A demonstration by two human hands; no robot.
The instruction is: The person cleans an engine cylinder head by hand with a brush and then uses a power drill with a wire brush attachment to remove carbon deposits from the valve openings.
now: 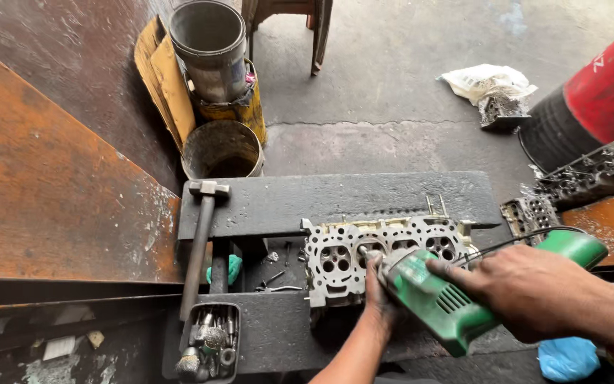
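Observation:
A grey metal cylinder head (364,256) with round chambers lies across two dark steel beams (335,199). My right hand (527,291) grips the body of a green electric die grinder (449,295), whose nose points left onto the cylinder head. My left hand (378,291) wraps around the front end of the grinder near its tip, resting against the cylinder head. The tool's black cable (513,238) loops up behind it.
A long metal hammer (199,242) lies at the left. A small tray of grinding bits (209,345) sits below it. Metal buckets (211,50) stand behind. More cylinder heads (591,174) and a red barrel (605,92) are at the right. A rusty steel plate (51,185) fills the left.

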